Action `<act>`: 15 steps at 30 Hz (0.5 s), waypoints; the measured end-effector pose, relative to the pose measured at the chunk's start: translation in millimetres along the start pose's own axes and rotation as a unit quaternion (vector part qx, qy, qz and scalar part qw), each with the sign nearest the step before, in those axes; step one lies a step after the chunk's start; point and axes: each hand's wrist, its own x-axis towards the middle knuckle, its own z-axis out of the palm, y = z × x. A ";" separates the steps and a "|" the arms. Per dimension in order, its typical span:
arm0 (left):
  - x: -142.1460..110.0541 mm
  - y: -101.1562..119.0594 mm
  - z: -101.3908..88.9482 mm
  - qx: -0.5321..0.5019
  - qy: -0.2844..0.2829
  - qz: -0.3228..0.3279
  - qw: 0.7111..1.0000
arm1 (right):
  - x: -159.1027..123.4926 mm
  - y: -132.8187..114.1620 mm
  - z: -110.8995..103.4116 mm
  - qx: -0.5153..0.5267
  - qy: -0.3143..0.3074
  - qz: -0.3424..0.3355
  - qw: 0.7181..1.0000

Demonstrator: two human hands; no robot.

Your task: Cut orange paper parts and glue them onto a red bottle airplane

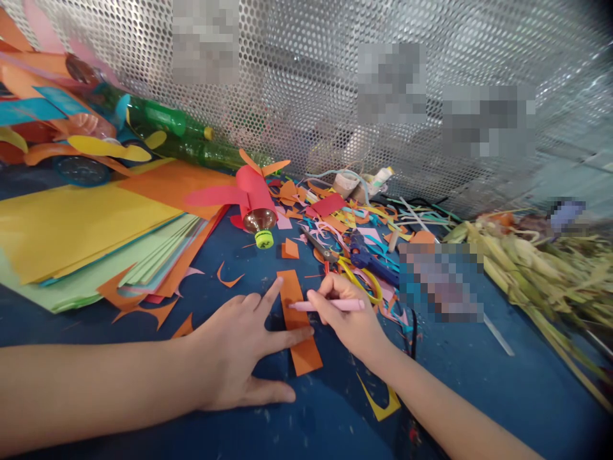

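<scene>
An orange paper strip (302, 356) lies flat on the blue table, slanting slightly. My left hand (244, 345) is open, its fingers spread, with two fingertips resting on the strip. In my right hand (352, 326) is a pink marker (347, 305), its tip at the strip's surface between those two fingers. Just beyond the strip lies a small folded orange paper piece (290, 248). Scissors with yellow handles (366, 281) lie close behind my right hand. Farther off is a bottle wrapped in red paper (253, 191), with a lime-green cap and orange paper petals on top.
Coloured paper sheets (86, 223) are stacked at left, near green plastic bottles (167, 121). A blue glue gun (371, 259) sits among paper scraps. Dry husks (527, 275) cover the right side. A perforated metal wall (306, 83) bounds the back. A yellow cut-out (383, 409) lies in front.
</scene>
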 end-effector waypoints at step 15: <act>-0.1 0.0 -1.6 -0.003 -0.003 -0.009 1.000 | 4.6 5.1 2.7 0.021 -0.017 0.017 0.999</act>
